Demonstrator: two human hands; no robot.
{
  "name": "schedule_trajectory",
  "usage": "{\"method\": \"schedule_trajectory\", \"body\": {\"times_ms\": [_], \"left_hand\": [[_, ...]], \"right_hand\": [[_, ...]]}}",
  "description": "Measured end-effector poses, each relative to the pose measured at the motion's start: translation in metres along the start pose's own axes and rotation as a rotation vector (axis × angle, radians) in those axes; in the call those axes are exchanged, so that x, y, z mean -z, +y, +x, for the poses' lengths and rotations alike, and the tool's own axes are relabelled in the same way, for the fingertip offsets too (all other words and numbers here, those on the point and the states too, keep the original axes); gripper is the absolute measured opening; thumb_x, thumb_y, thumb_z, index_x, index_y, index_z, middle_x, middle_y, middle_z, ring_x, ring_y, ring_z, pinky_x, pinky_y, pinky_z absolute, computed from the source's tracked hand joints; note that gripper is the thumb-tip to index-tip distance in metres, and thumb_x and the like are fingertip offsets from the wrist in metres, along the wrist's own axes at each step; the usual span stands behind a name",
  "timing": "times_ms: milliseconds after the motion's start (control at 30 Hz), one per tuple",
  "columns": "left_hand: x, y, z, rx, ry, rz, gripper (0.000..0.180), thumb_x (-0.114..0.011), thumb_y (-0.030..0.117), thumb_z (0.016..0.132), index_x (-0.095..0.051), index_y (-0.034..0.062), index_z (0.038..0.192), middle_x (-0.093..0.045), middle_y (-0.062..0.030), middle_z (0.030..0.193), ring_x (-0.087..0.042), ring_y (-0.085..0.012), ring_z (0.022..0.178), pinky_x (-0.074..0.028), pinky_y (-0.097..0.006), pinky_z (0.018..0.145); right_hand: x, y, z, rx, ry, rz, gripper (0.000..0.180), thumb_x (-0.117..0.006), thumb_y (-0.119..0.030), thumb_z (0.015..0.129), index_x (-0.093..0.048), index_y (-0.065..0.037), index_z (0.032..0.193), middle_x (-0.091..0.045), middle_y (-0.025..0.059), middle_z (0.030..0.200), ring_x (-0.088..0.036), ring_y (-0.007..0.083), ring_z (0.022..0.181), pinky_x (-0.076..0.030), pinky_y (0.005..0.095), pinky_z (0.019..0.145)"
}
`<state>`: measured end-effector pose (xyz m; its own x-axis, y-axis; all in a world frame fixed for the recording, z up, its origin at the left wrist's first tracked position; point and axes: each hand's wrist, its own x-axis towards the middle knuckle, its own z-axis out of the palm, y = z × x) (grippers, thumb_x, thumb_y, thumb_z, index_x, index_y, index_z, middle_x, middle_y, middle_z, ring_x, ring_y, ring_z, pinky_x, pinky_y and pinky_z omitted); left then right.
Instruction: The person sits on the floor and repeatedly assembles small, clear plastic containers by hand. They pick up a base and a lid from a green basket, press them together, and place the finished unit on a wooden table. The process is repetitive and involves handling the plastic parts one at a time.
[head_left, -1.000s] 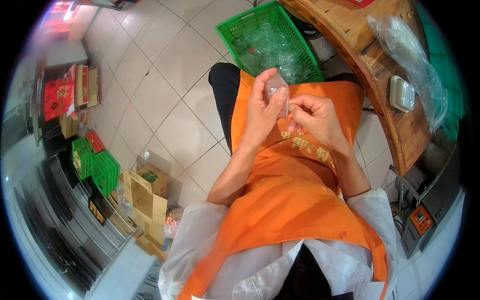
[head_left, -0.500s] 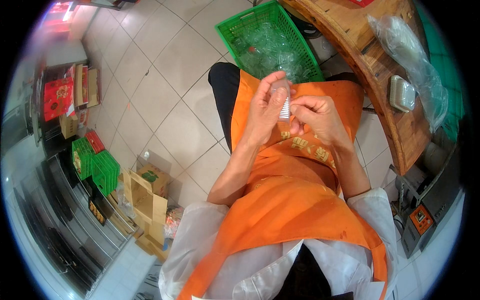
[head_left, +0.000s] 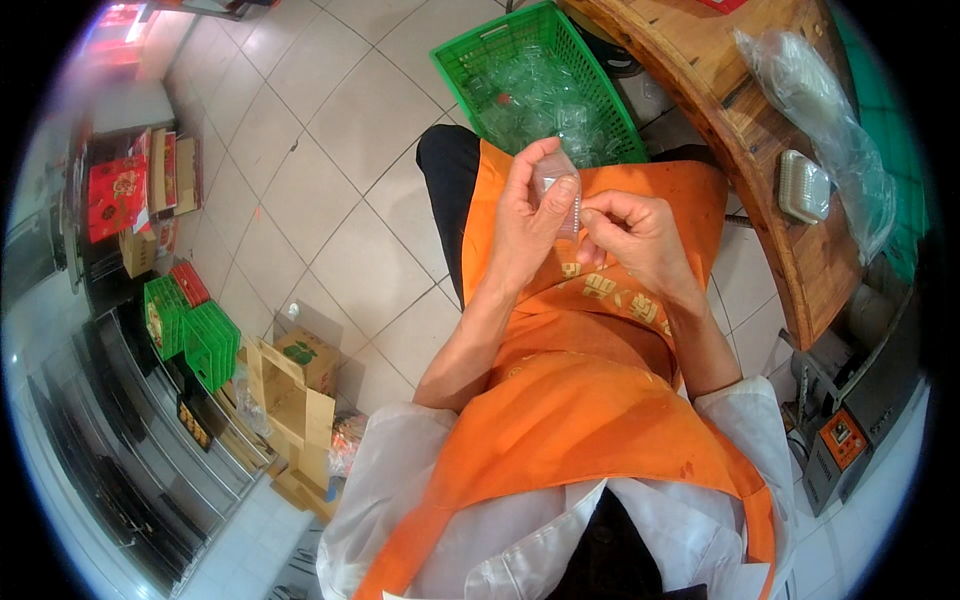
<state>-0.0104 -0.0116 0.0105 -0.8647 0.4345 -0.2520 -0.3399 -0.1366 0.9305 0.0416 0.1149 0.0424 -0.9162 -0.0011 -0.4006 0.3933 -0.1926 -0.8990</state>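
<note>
Above my lap, my left hand point(head_left: 526, 220) is closed around a small clear plastic container point(head_left: 551, 173), its thumb pressed across the near face. A ridged edge shows along the container's right side. My right hand point(head_left: 637, 232) meets that edge with thumb and forefinger pinched together, the other fingers curled in. Just beyond my hands, a green plastic basket point(head_left: 478, 38) on the floor holds many loose clear containers point(head_left: 535, 85), with a small red spot among them. An orange apron point(head_left: 590, 430) covers my lap and chest.
A curved wooden table point(head_left: 715, 105) rises at the right, bearing a clear plastic bag point(head_left: 815, 100) and a stack of clear containers point(head_left: 804, 187). To the left lie an open cardboard box point(head_left: 290, 400), green crates point(head_left: 210, 345) and a black rack point(head_left: 110, 450).
The container has turned slightly in my left hand, so its white-striped face now shows as a narrower ridged edge. My right hand stays pinched beside it, nearly still.
</note>
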Motion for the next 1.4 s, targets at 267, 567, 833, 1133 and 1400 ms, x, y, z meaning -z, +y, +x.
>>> {"method": "schedule_trajectory", "body": {"times_ms": [267,567,833,1133,1400], "left_hand": [[0.001,-0.003,0.000,-0.043,0.019,0.044,0.038,-0.049,0.017,0.083,-0.038,0.0046,0.117,-0.047,-0.0106,0.108,-0.049,-0.0165,0.095,-0.042,-0.028,0.079],[-0.001,-0.002,-0.001,0.033,-0.064,-0.175,0.038,-0.052,0.020,0.083,-0.039,0.0055,0.115,-0.049,-0.0052,0.095,-0.047,-0.0102,0.087,-0.041,-0.023,0.074],[-0.006,0.000,-0.001,0.076,-0.060,-0.117,0.038,-0.048,0.010,0.080,-0.039,0.0065,0.116,-0.048,-0.0095,0.106,-0.050,-0.0150,0.091,-0.044,-0.027,0.076],[0.001,-0.016,0.000,0.031,-0.038,-0.201,0.043,-0.056,0.016,0.079,-0.038,0.0041,0.116,-0.051,-0.0074,0.098,-0.049,-0.0145,0.091,-0.044,-0.028,0.075],[0.028,-0.010,0.012,-0.018,0.214,-0.312,0.045,-0.054,0.029,0.081,-0.038,0.0023,0.113,-0.048,-0.0109,0.099,-0.053,-0.0171,0.086,-0.046,-0.028,0.071]], "right_hand": [[0.000,0.002,0.000,-0.001,0.022,-0.014,0.013,-0.049,-0.007,0.080,-0.057,0.004,0.081,-0.057,0.0032,0.063,-0.055,0.0067,0.054,-0.043,0.0180,0.047],[0.004,0.002,0.001,-0.089,0.001,0.092,0.014,-0.049,-0.008,0.080,-0.057,0.003,0.080,-0.057,0.0044,0.059,-0.053,0.0077,0.051,-0.041,0.0185,0.045],[-0.001,0.010,0.009,-0.018,0.023,0.046,0.010,-0.048,-0.008,0.081,-0.053,-0.002,0.075,-0.051,-0.0003,0.059,-0.047,0.0045,0.050,-0.037,0.0178,0.044],[-0.012,0.026,0.018,0.134,0.126,-0.035,0.006,-0.047,-0.008,0.079,-0.051,-0.004,0.076,-0.046,-0.0043,0.063,-0.042,0.0026,0.060,-0.036,0.0186,0.052],[0.033,-0.001,0.058,0.275,0.451,-0.591,0.015,-0.043,-0.012,0.081,-0.052,0.000,0.083,-0.051,0.0054,0.069,-0.045,0.0077,0.061,-0.038,0.0220,0.057]]}}
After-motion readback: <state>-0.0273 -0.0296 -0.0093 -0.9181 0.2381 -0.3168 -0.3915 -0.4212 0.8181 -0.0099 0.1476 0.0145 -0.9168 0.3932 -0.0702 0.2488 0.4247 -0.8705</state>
